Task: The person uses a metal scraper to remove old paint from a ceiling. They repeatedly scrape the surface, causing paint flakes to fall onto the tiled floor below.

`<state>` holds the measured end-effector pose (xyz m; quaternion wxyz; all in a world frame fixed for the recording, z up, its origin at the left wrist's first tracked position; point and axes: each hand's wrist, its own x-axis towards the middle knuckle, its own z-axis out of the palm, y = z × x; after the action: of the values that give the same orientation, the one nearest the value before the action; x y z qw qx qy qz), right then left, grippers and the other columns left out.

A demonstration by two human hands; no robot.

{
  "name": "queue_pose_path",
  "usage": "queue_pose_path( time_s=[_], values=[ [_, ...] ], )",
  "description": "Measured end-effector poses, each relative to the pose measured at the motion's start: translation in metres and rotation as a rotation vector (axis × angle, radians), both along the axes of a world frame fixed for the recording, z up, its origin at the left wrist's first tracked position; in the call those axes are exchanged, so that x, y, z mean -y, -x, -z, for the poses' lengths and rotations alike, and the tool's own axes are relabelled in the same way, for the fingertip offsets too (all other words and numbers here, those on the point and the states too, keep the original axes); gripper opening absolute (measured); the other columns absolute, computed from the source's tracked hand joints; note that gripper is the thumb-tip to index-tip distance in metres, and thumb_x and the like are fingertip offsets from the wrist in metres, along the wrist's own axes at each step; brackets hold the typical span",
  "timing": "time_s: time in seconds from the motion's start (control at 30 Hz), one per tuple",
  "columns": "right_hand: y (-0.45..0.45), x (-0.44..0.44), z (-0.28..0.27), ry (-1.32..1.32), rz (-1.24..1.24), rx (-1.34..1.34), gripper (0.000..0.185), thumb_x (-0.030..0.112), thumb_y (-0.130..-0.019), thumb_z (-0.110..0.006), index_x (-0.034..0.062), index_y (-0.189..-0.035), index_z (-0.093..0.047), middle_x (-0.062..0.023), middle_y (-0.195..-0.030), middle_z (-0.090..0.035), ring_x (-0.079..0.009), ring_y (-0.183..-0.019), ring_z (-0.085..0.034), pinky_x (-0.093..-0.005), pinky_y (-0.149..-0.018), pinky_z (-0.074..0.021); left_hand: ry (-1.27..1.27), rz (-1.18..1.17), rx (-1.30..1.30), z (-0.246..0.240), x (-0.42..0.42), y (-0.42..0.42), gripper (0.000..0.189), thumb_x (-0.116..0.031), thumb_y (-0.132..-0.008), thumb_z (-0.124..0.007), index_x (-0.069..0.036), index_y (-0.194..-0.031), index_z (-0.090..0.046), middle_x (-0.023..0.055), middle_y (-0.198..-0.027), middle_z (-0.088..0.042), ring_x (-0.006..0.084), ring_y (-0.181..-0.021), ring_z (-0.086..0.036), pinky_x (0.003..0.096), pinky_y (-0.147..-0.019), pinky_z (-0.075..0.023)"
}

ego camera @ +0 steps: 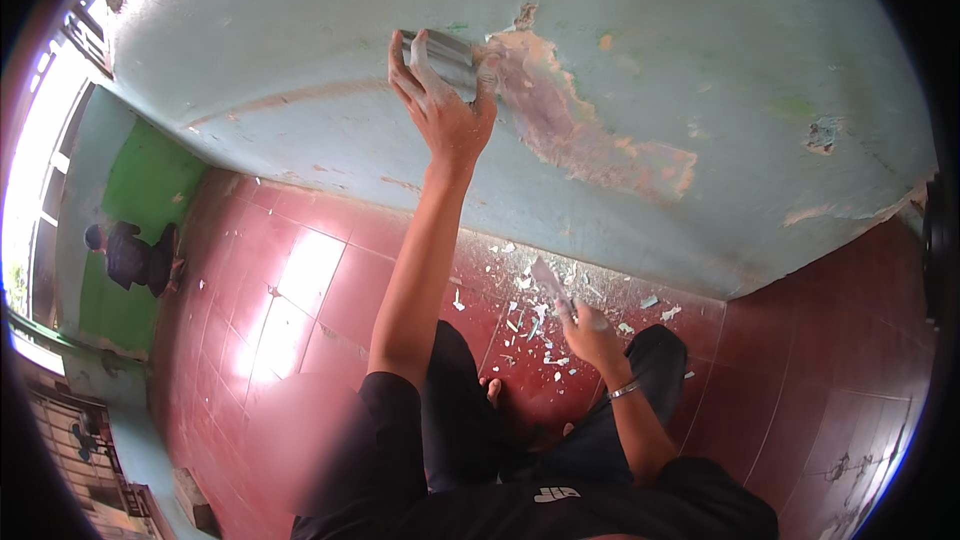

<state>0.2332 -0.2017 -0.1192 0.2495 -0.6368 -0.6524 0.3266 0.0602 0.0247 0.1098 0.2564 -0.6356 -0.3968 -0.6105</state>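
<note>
My left hand (451,124) is raised against the pale blue-green wall (300,22), its fingers spread around a flat grey piece (450,67), possibly a broad metal blade. Just right of it, a long scraped patch (555,112) shows mauve and beige under the broken paint. Low in front of my knees, my right hand (594,337) grips a putty knife (549,281) by its handle. Its dusty blade points up towards the foot of the wall, apart from the scraped patch.
Paint flakes (544,326) litter the red tiled floor (345,300) below the patch. Another person (139,259) crouches by a green-painted wall (142,172) at the far left. A chipped hole (823,135) marks the wall at right. A block (193,499) lies lower left.
</note>
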Motion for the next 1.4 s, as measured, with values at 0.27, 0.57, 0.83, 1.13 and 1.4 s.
queue_pose_path(
  time_s=[0.27, 0.57, 0.83, 1.13, 1.4],
  values=[
    [-0.007, 0.009, 0.006, -0.052, -0.124, -0.131, 0.052, 0.049, -0.099, -0.056, -0.0018, -0.088, -0.057, -0.0263, -0.081, -0.064, -0.0474, -0.082, -0.064, -0.0536, -0.073, -0.0505, -0.02, -0.242, -0.083, 0.006, -0.017, -0.011, 0.046, -0.023, -0.095, -0.062, 0.004, -0.128, -0.046, 0.0331, -0.138, -0.04, 0.0469, -0.124, -0.042, 0.0578, -0.104, -0.0325],
    [-0.022, 0.012, -0.035, 0.012, -0.064, -0.347, 0.045, 0.041, -0.105, -0.052, 0.0011, -0.083, -0.054, -0.0141, -0.065, -0.054, -0.0259, -0.06, -0.057, -0.0411, -0.058, -0.044, 0.035, -0.108, -0.071, 0.013, -0.008, -0.013, 0.048, -0.015, -0.091, -0.06, 0.004, -0.134, -0.047, 0.0375, -0.148, -0.03, 0.0592, -0.137, -0.029, 0.0644, -0.112, -0.0274],
    [-0.03, 0.019, -0.037, -0.256, 0.301, -0.455, 0.036, 0.034, -0.106, -0.051, 0.0013, -0.102, -0.064, -0.0035, -0.071, -0.055, -0.012, -0.063, -0.052, -0.0329, -0.058, -0.0422, 0.384, 0.012, -0.681, 0.088, 0.069, 0.006, 0.047, -0.028, -0.091, -0.066, -0.01, -0.133, -0.061, 0.0254, -0.155, -0.033, 0.0486, -0.143, -0.03, 0.0619, -0.113, -0.0306],
    [-0.03, -0.008, -0.011, -0.059, 0.115, -0.292, 0.051, 0.046, -0.1, -0.059, -0.0035, -0.108, -0.064, -0.01, -0.075, -0.061, -0.0169, -0.066, -0.058, -0.0372, -0.062, -0.0454, 1.076, 0.65, -1.177, 0.03, 0.088, -0.053, 0.032, -0.038, -0.077, -0.078, -0.007, -0.07, -0.071, 0.0091, -0.064, -0.067, 0.0286, -0.065, -0.067, 0.0426, -0.062, -0.0542],
    [-0.005, -0.012, -0.014, 0.131, 0.206, -0.474, 0.035, 0.028, -0.103, -0.058, 0.0006, -0.123, -0.062, -0.0021, -0.077, -0.059, -0.0053, -0.054, -0.051, -0.0227, -0.047, -0.0416, 1.253, 1.022, -1.566, -0.108, 0.158, -0.131, 0.054, -0.045, -0.087, -0.068, -0.009, -0.127, -0.061, 0.0126, -0.119, -0.067, 0.0269, -0.1, -0.066, 0.0572, -0.083, -0.0538]
  ],
)
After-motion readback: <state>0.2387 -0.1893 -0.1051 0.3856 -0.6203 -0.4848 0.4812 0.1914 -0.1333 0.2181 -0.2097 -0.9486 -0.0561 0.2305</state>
